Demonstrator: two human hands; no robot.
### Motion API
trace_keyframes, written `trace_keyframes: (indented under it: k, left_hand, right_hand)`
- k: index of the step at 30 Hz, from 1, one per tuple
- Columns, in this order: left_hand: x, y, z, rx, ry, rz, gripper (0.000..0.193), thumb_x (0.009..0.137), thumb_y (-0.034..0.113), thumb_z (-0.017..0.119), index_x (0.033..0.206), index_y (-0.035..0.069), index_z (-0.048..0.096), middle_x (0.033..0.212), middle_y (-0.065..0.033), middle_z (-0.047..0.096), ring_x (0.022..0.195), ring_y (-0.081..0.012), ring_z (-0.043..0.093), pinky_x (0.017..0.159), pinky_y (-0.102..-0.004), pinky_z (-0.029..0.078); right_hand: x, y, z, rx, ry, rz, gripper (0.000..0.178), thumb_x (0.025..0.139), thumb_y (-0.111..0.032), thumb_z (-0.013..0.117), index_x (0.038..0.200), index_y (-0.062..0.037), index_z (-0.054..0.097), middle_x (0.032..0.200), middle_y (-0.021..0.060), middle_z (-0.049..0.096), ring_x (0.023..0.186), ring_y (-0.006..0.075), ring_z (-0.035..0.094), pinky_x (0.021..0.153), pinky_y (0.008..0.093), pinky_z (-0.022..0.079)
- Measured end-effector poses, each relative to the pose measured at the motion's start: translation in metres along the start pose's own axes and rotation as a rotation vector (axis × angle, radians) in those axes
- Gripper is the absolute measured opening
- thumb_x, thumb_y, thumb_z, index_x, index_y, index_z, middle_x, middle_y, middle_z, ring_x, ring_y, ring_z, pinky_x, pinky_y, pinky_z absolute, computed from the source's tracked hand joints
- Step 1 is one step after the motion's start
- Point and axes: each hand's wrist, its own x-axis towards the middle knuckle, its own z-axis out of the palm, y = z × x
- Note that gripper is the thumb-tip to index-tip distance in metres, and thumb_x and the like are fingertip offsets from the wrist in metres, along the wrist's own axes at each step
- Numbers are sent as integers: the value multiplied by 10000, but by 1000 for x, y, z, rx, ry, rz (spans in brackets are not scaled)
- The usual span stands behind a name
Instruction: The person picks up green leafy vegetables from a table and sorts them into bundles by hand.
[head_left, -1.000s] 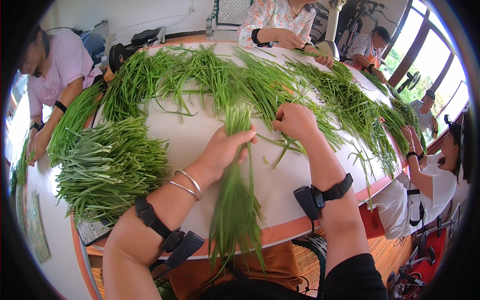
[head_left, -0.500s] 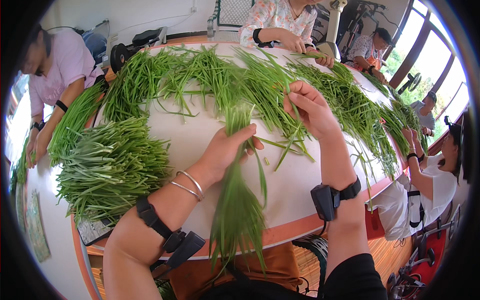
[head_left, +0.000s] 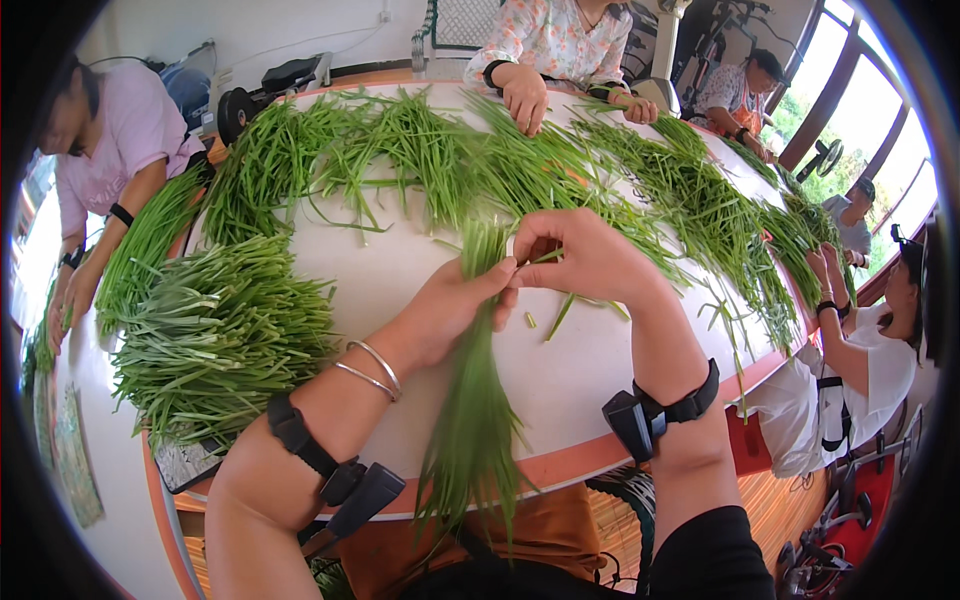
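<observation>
My left hand [head_left: 450, 310] is closed around a bunch of garlic chives [head_left: 468, 410]. The cut ends point up and away, and the long leaves hang toward the table's near edge, slightly blurred. Beside my left thumb, my right hand [head_left: 590, 255] pinches a thin chive stalk [head_left: 547, 257] between thumb and fingers. To the left lies a big stack of chives [head_left: 225, 335], pale ends facing me. Loose chives [head_left: 400, 150] spread over the far side of the white table [head_left: 350, 275], and more loose chives [head_left: 690, 210] run along the right.
Across the table a person in a floral shirt [head_left: 550, 40] handles chives. A person in pink [head_left: 130, 120] works at the left, and another in white [head_left: 860, 360] at the right. Short cut bits lie near my right wrist. The table has an orange edge [head_left: 570, 460].
My right hand has come down and left from above the loose chives to my left thumb. The chive bunch stays in my left hand. Across the table, the person's hands have moved apart.
</observation>
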Motion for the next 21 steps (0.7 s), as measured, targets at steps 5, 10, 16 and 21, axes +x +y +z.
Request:
trace_keyframes:
  k: [5, 10, 16, 21]
  left_hand:
    - [2, -2, 0, -78, -17, 46, 221, 888, 260, 544, 777, 78, 489, 663, 3, 485, 552, -89, 452, 525, -233, 397]
    - [0, 2, 6, -18, 12, 30, 190, 885, 238, 550, 801, 77, 495, 656, 5, 477, 543, -84, 444, 516, -228, 386]
    - [2, -1, -2, -48, -18, 26, 175, 881, 236, 553, 833, 78, 498, 656, 13, 469, 535, -82, 437, 518, -229, 381]
    - [4, -2, 0, -105, 59, 59, 205, 869, 256, 573, 786, 92, 482, 646, 26, 447, 532, -77, 429, 522, -232, 380]
  right_hand:
    - [-1, 17, -18, 83, 111, 67, 130, 746, -70, 639, 843, 17, 644, 697, 39, 615, 637, 83, 537, 598, 233, 438]
    - [2, 23, -9, 140, 65, 44, 133, 746, -59, 642, 855, 18, 648, 676, 35, 614, 604, 90, 523, 563, 250, 425]
    - [6, 30, -13, -39, 245, 176, 149, 762, -155, 627, 792, -12, 655, 650, 57, 618, 571, 139, 555, 564, 277, 445]
    - [10, 54, -10, -445, 227, 365, 209, 728, -244, 664, 774, -40, 660, 616, 58, 615, 568, 142, 578, 547, 276, 450]
